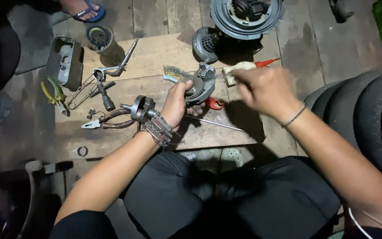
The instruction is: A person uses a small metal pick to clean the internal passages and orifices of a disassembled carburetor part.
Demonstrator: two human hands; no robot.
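Note:
My left hand [176,102] grips a round grey metal engine part [200,86] and holds it just above a wooden board [155,55]. My right hand [266,90] is blurred with motion to the right of the part, its fingers closed on a pale-handled brush [233,71] whose head points at the part. A wire brush [173,73] with brass bristles lies just behind the part. A thin metal rod [217,124] and a red clip [214,104] lie on the board below my hands.
Pliers [107,120], a crankshaft piece [141,108], a wrench [115,67], green-handled pliers [54,94] and a grey housing [65,61] lie at left. A flywheel [246,15] and gear [206,44] sit behind. Tyres [363,110] stand at right. Another person's sandalled foot [84,9] is top left.

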